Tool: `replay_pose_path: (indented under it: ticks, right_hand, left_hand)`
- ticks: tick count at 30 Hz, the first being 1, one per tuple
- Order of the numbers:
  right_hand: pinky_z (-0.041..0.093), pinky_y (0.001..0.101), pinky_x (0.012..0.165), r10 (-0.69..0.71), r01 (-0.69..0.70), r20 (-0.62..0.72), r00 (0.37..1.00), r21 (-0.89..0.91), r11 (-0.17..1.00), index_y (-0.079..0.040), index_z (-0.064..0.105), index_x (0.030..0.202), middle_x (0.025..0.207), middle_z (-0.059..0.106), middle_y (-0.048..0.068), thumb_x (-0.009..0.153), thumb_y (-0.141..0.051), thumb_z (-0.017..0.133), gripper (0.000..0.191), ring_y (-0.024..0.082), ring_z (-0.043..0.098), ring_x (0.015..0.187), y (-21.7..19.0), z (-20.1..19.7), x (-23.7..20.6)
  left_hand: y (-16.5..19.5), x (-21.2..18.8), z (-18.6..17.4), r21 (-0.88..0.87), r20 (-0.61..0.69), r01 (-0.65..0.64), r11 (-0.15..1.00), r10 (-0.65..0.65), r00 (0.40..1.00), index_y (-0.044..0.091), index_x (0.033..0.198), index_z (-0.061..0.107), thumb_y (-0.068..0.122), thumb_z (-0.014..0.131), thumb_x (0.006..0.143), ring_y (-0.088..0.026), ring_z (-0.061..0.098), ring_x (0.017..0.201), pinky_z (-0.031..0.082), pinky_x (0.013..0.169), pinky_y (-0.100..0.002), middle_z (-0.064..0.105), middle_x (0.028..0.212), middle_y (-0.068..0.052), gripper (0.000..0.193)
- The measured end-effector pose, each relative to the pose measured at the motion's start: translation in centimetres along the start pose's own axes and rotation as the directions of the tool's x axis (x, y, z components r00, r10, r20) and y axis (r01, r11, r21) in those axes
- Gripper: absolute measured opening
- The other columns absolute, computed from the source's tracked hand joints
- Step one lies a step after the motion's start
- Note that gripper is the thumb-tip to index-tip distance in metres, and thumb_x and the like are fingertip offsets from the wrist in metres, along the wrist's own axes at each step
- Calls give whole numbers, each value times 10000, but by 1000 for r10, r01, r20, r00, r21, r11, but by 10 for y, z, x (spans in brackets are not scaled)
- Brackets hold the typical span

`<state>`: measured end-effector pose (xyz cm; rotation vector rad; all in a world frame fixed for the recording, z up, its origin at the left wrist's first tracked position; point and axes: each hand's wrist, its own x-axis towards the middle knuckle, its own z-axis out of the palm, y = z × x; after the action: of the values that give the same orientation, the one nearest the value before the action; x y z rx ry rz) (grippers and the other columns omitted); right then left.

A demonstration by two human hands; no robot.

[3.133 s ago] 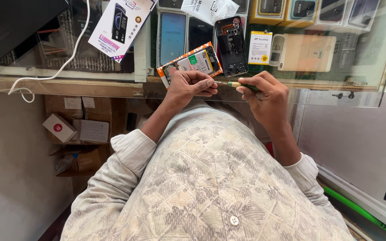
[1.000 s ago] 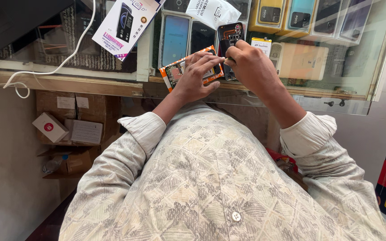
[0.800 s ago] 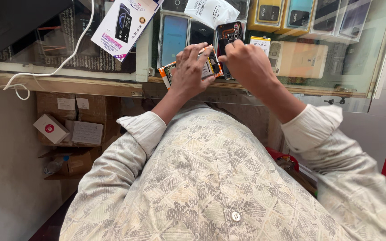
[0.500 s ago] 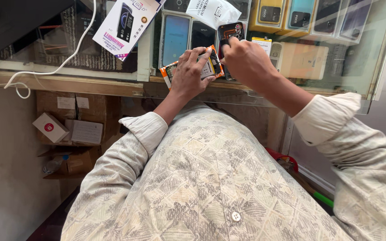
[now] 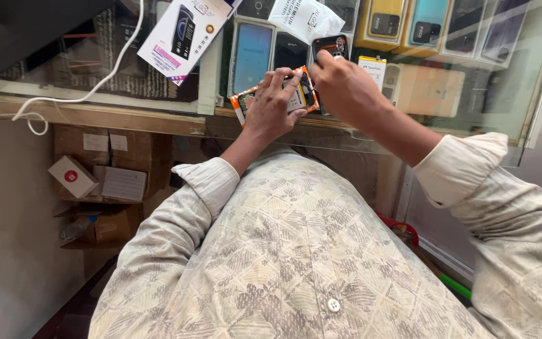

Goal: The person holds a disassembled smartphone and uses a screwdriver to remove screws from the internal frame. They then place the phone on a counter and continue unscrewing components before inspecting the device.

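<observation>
Left hand [image 5: 275, 103] steadies the opened phone [image 5: 299, 97] at the counter's [image 5: 127, 116] edge; right hand [image 5: 343, 88] pinches something unseen, needing careful aim.

Glossy glass counter [image 5: 158, 103], matt cardboard boxes [image 5: 120, 182]
</observation>
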<state>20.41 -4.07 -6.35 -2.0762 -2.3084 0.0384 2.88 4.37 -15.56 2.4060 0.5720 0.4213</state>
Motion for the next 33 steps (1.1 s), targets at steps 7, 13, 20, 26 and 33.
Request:
replay_pose_path:
  ticks: [7, 13, 20, 26, 33]
  right_hand:
    - [576, 347, 647, 61, -57, 113, 992, -35, 998, 12, 689, 844, 806, 632, 142, 893, -171, 725, 193, 258, 695, 677, 2, 4, 2]
    - [582, 350, 706, 29, -28, 30, 999, -19, 999, 14, 699, 874, 848, 639, 148, 848, -143, 693, 159, 275, 702, 741, 4, 8, 2]
    - [576, 351, 670, 18, -19, 16, 1000, 20, 1000, 13, 691, 882, 899, 633, 164, 833, -131, 705, 153, 277, 693, 719, 3, 8, 3]
    - [573, 404, 625, 81, -80, -16, 997, 82, 993, 17, 687, 830, 885, 650, 168, 786, -246, 777, 282, 336, 687, 670, 6, 2, 4]
    - [579, 399, 658, 151, -161, 152, 977, 53, 986, 31, 692, 878, 857, 646, 185, 921, -175, 708, 211, 314, 703, 702, 2, 6, 2]
  left_hand:
    - [0, 0, 1, 16, -10, -13, 1000, 14, 1000, 33, 1452, 530, 298, 918, 722, -301, 480, 1251, 409, 1110, -462, 485, 1316, -94, 868]
    - [0, 0, 1, 14, 0, -18, 1000, 18, 1000, 29, 1454, 528, 286, 917, 730, -302, 477, 1252, 411, 1109, -463, 478, 1321, -94, 861]
    - [1, 1, 0, -24, 12, 6, 1000, -6, 1000, 32, 1457, 534, 272, 915, 725, -302, 476, 1267, 414, 1092, -471, 476, 1323, -90, 860]
    - [1, 0, 0, -5, 3, -7, 1000, 7, 1000, 37, 1439, 543, 281, 921, 721, -307, 474, 1264, 409, 1083, -475, 473, 1340, -101, 848]
    - [0, 1, 0, -7, -1, -14, 1000, 14, 1000, 34, 1453, 537, 281, 917, 727, -301, 479, 1261, 408, 1115, -461, 486, 1330, -98, 856]
